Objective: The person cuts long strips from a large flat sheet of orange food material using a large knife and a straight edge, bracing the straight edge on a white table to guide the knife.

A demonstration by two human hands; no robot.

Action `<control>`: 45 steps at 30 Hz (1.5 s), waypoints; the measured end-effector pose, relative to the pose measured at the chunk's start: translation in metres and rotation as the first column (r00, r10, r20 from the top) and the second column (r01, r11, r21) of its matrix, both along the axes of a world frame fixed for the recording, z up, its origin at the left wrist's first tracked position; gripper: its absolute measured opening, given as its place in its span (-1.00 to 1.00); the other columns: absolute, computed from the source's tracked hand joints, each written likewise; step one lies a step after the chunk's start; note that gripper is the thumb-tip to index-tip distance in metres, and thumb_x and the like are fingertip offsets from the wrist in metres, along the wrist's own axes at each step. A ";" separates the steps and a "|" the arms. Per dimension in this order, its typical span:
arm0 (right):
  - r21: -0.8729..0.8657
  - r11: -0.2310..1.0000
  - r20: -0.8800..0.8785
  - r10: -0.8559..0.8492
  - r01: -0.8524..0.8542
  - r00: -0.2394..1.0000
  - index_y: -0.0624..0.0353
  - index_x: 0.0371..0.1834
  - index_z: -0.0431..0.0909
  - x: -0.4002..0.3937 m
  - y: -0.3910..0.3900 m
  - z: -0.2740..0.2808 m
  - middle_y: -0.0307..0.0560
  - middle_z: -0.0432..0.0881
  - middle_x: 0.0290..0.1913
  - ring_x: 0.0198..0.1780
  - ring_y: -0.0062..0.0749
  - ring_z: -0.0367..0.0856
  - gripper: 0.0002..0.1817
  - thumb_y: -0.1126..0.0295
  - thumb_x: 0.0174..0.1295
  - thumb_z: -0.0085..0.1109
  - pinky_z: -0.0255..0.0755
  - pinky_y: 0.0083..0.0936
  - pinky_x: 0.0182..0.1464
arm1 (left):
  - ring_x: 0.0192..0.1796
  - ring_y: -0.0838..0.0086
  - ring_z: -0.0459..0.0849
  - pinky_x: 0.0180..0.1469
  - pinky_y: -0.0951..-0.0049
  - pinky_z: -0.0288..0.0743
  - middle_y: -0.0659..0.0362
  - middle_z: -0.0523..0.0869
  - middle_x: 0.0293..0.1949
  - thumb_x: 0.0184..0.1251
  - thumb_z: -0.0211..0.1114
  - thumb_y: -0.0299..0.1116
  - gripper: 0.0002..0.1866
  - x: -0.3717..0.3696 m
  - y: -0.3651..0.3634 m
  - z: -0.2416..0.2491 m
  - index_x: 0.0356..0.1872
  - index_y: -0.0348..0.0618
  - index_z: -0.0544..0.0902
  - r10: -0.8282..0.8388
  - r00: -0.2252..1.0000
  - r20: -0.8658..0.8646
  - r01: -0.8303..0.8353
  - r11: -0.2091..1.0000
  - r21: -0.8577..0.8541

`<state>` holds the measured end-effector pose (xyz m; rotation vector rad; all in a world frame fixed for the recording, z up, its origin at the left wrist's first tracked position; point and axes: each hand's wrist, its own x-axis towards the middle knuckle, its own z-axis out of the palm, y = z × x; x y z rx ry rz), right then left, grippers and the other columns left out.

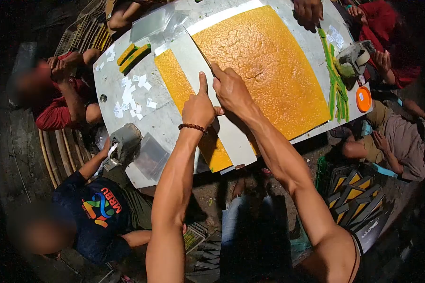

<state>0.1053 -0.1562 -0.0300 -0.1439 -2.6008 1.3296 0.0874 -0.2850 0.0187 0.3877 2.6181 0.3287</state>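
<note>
A large orange-yellow slab [278, 70] covers much of the pale table, with a long flat white strip [236, 141] lying across its left part. My left hand [200, 108] presses on the strip, index finger pointing forward and thumb stretched sideways. Just right of it, my right hand [229, 87] is closed round the handle of a long knife [200, 49], whose blade lies along the strip's right edge. A narrower part of the slab [172, 78] shows left of the strip.
Small white labels [127, 96], cut green-yellow strips [136, 57], plastic sheets [151, 153] and a grey container [126, 141] are on the table's left. Green trimmings [335, 89] and an orange lid [363, 99] lie right. Several people sit around the table [111, 115].
</note>
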 end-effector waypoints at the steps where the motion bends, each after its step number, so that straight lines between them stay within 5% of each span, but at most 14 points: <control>1: 0.006 1.000 -0.002 -0.011 0.011 1.000 0.27 0.41 0.42 -0.002 0.000 0.001 0.32 0.54 -0.32 -0.26 0.19 0.57 -0.49 0.48 0.37 0.04 0.52 -0.05 -0.13 | -0.13 -0.28 0.73 -0.11 -0.05 0.57 -0.37 0.72 -0.30 -0.16 0.71 -0.12 0.38 0.000 0.000 0.000 0.64 -0.14 -0.08 -0.002 1.000 0.005 0.002 1.000 -0.001; 3: -0.013 1.000 -0.007 -0.004 0.004 1.000 0.27 0.37 0.42 0.005 0.000 0.001 0.34 0.54 -0.27 -0.24 0.24 0.60 -0.53 0.44 0.40 0.02 0.54 -0.02 -0.15 | -0.09 -0.25 0.75 -0.05 -0.06 0.62 -0.38 0.73 -0.21 -0.06 0.68 -0.13 0.34 -0.002 0.000 0.001 0.67 -0.02 -0.12 0.003 0.999 0.048 -0.002 1.000 -0.030; 38: 0.059 0.998 0.008 0.019 -0.019 1.000 0.39 0.19 0.44 0.025 0.002 0.017 0.38 0.55 -0.37 -0.24 0.31 0.57 -0.61 0.50 0.31 0.04 0.48 0.04 -0.18 | -0.04 -0.26 0.74 -0.01 -0.04 0.60 -0.40 0.73 -0.18 -0.11 0.70 -0.13 0.36 -0.001 0.005 0.004 0.66 -0.03 -0.10 -0.006 1.000 0.008 0.006 0.999 -0.032; 42: 0.009 1.000 0.034 0.006 -0.007 0.999 0.39 0.23 0.43 0.035 0.002 0.012 0.37 0.55 -0.34 -0.24 0.28 0.57 -0.59 0.48 0.34 0.01 0.48 0.03 -0.17 | -0.03 -0.28 0.73 0.00 -0.05 0.60 -0.40 0.73 -0.18 -0.12 0.71 -0.14 0.36 -0.001 0.003 0.002 0.66 -0.04 -0.09 0.008 1.000 0.017 -0.007 0.998 -0.058; 43: 0.034 0.998 0.041 0.056 -0.057 0.998 0.40 0.23 0.37 0.025 0.004 0.012 0.46 0.57 -0.19 -0.19 0.44 0.66 -0.51 0.51 0.23 0.21 0.60 0.13 -0.14 | -0.03 -0.28 0.73 0.00 -0.05 0.60 -0.40 0.73 -0.18 -0.13 0.71 -0.15 0.37 -0.001 0.003 0.000 0.66 -0.04 -0.09 0.003 1.000 0.010 -0.002 0.999 -0.053; 45: 0.022 0.999 0.064 0.042 -0.043 0.997 0.39 0.24 0.38 0.026 0.001 0.013 0.46 0.57 -0.18 -0.18 0.44 0.66 -0.52 0.50 0.25 0.18 0.60 0.13 -0.13 | -0.04 -0.28 0.73 0.00 -0.05 0.60 -0.40 0.73 -0.18 -0.13 0.71 -0.15 0.37 0.000 0.003 -0.002 0.66 -0.04 -0.09 0.002 1.000 0.011 -0.002 0.999 -0.055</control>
